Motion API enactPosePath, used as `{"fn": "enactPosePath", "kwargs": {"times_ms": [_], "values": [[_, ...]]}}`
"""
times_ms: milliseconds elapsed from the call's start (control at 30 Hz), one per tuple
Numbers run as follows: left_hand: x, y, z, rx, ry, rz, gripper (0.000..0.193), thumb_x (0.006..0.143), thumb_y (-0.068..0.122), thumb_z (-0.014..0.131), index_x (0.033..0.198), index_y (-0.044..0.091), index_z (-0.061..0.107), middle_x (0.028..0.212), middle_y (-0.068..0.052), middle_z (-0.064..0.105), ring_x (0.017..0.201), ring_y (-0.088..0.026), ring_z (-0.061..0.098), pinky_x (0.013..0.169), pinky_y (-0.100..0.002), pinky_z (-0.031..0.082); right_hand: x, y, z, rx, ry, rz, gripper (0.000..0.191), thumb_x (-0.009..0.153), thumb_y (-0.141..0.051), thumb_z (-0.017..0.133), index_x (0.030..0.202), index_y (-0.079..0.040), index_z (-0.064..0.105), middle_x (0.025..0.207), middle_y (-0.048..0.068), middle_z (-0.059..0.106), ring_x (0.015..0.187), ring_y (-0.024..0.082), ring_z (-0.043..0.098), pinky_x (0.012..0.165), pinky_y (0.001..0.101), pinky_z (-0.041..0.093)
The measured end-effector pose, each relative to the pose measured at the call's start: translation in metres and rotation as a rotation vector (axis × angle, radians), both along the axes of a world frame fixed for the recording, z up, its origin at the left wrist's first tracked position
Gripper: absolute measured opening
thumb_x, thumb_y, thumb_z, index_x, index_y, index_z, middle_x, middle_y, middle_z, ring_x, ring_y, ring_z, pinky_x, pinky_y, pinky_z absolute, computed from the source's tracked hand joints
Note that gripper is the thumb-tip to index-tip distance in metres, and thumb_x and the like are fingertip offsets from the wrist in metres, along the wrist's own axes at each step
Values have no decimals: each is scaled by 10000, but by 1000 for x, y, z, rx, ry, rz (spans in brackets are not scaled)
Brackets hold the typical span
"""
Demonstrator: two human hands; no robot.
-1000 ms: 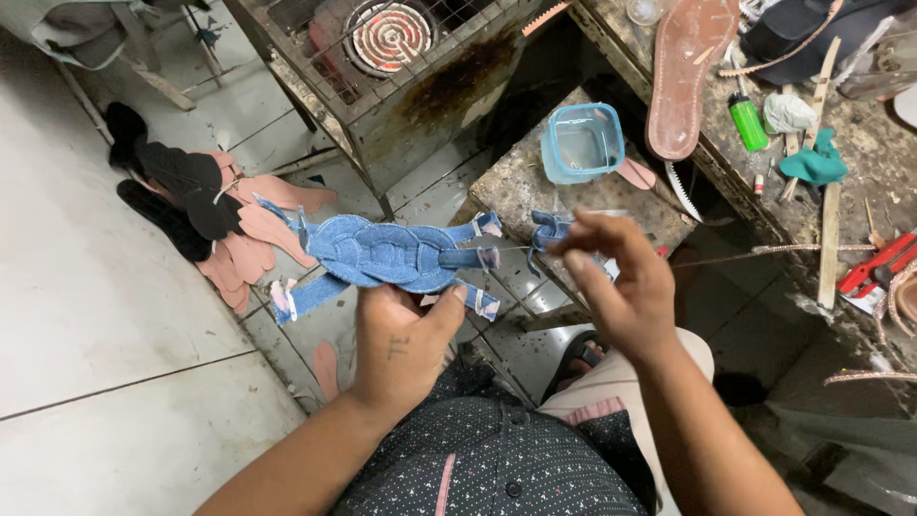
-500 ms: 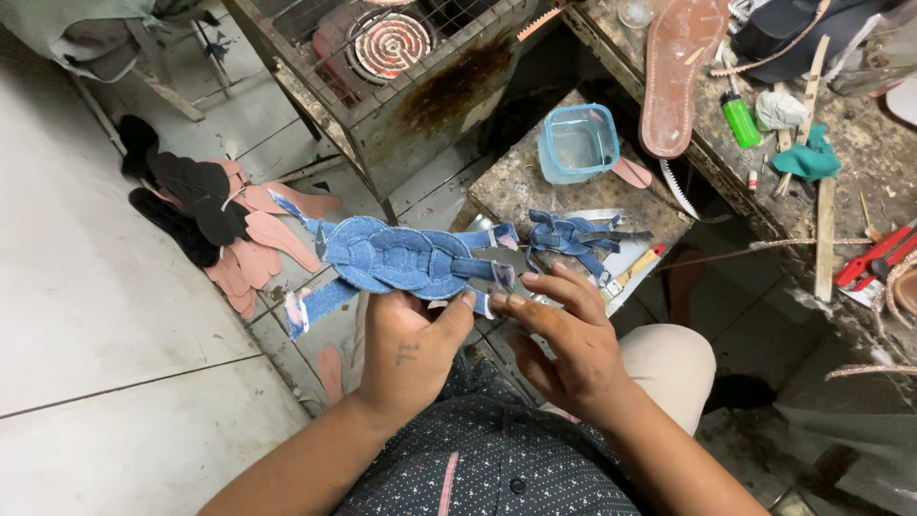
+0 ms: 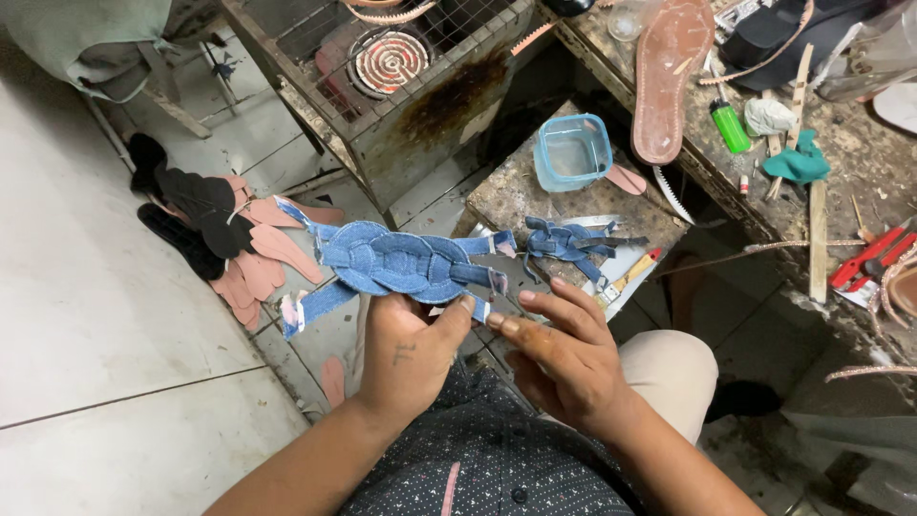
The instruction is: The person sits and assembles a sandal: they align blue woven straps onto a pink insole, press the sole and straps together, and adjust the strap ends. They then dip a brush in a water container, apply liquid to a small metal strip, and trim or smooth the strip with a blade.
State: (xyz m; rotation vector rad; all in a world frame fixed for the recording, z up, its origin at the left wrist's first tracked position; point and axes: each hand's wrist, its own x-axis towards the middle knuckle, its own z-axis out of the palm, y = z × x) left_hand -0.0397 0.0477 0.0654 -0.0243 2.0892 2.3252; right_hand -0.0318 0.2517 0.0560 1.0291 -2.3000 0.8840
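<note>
Head view: left hand (image 3: 406, 349) grips blue denim braid (image 3: 396, 263); right hand (image 3: 564, 358) spread loose beside it.

At mid-frame the woven strap piece (image 3: 401, 263) is blue denim cloth, matt and coarse, its strip ends showing a paler lining. The second knotted piece (image 3: 571, 241) right of it is the same denim. The small container (image 3: 571, 153) above is translucent blue plastic, glossy. The stone block (image 3: 535, 196) beneath it looks rough and speckled. At upper centre the wire cage (image 3: 449, 38) is bare metal, rust-stained below. The floor (image 3: 86, 315) at left is smooth pale tile. The sole (image 3: 671, 81) at upper right looks like matt brown leather.
</note>
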Motion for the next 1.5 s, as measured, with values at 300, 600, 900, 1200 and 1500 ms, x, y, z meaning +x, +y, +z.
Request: {"fn": "enactPosePath", "kwargs": {"times_ms": [300, 600, 900, 1200, 1500], "values": [[3, 4, -4, 79, -54, -41, 137, 888, 17, 697, 1019, -22, 706, 953, -36, 731, 851, -97, 658, 796, -290, 557, 4, 6, -2, 20, 24, -19, 411, 840, -48, 788, 1227, -76, 654, 1211, 32, 736, 1235, 287, 629, 1139, 513, 423], [2, 6, -9, 39, -20, -42, 120, 899, 8, 687, 1016, -16, 696, 951, -40, 721, 860, -99, 655, 805, -286, 550, 6, 10, -9, -5, -21, 24, 423, 854, -74, 795, 1250, -85, 646, 1248, 50, 736, 1284, 292, 610, 1162, 512, 413], [2, 11, -6, 4, -14, -37, 112, 911, -10, 676, 1011, -38, 717, 950, -64, 735, 837, -121, 668, 772, -290, 559, 17, 21, -21, -196, -102, 63, 521, 914, -126, 756, 1389, -81, 547, 1388, 99, 662, 1389, 341, 518, 1221, 481, 367], [-2, 15, -5, 253, -165, -62, 144, 918, -32, 614, 1048, -47, 675, 1025, -104, 730, 890, -171, 722, 811, -341, 642, 30, 33, -36, -64, -30, 67, 653, 952, -234, 731, 1515, -92, 434, 1429, 115, 628, 1476, 319, 448, 1278, 525, 284], [-6, 22, 4, 193, -173, -210, 416, 826, -17, 661, 1220, 69, 557, 990, 9, 643, 910, -80, 621, 835, -258, 532, -1, 54, -28, -456, -385, -139, 890, 932, -27, 672, 1669, -125, 185, 1712, 102, 312, 1552, 325, 399, 1286, 476, 331]]}}
